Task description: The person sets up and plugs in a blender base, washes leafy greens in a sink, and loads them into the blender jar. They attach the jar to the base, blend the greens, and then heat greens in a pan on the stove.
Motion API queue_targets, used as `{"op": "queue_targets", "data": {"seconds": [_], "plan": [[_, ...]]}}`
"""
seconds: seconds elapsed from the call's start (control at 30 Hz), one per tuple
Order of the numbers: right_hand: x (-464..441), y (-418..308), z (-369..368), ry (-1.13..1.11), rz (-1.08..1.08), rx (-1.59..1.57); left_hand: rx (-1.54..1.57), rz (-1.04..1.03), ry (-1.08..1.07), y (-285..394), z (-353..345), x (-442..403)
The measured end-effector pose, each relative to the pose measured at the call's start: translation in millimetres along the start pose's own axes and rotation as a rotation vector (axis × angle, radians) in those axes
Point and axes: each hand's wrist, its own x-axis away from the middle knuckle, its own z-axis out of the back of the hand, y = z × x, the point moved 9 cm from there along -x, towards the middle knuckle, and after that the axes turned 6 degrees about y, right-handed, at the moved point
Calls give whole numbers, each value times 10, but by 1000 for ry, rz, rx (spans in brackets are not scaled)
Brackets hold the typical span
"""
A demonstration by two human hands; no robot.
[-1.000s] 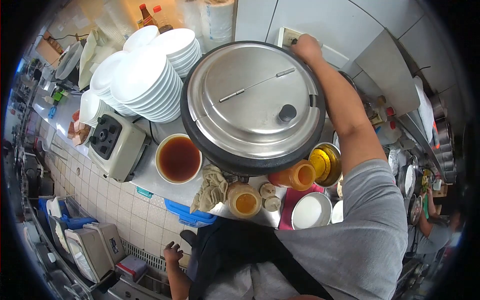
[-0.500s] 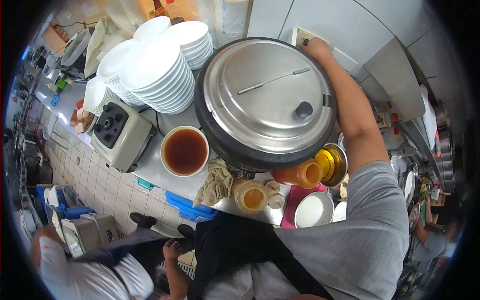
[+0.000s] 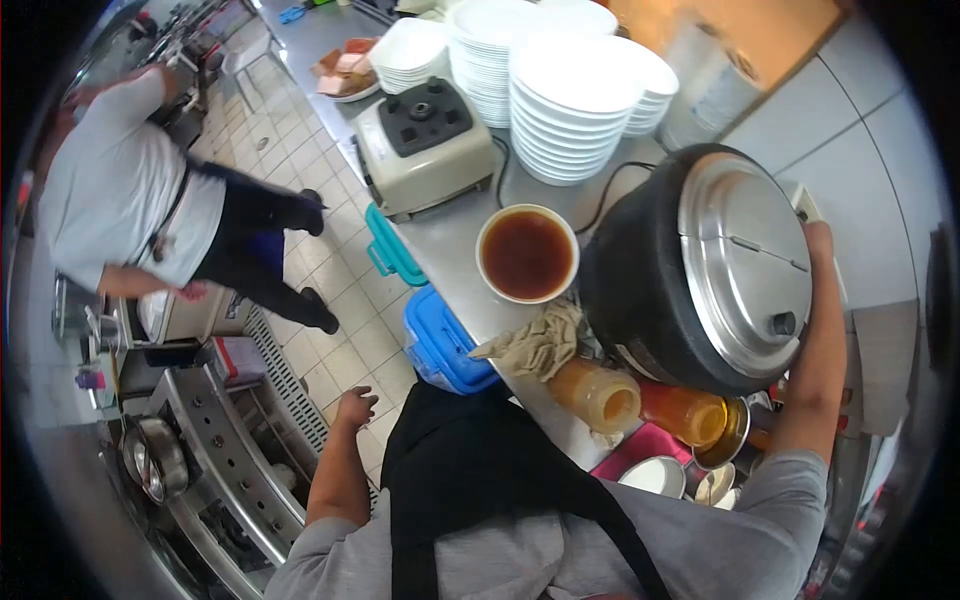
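Probably heavy, best held low, the warmer (image 3: pixel 640 285) flanks my right hand (image 3: pixel 819 236), grip hidden; my left hand (image 3: pixel 354 409) hangs loosely spread.

My view has swung left. The round black pot with the hinged steel lid (image 3: pixel 640 270), seen from above before, now shows its dark side, left of my right hand (image 3: pixel 819 238), which is less visible past the lid's edge. More of my left arm shows, up to its grey sleeve (image 3: pixel 325 545). Beyond my left hand (image 3: pixel 357 408), a person in a white shirt and dark trousers (image 3: pixel 135 190), earlier cut off close beside it, now appears farther away.
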Motion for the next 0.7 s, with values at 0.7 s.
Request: {"op": "queue_targets", "data": {"seconds": [0.7], "plan": [[3069, 378, 2472, 321, -323, -781, -179, -109, -165, 90, 467, -980]]}}
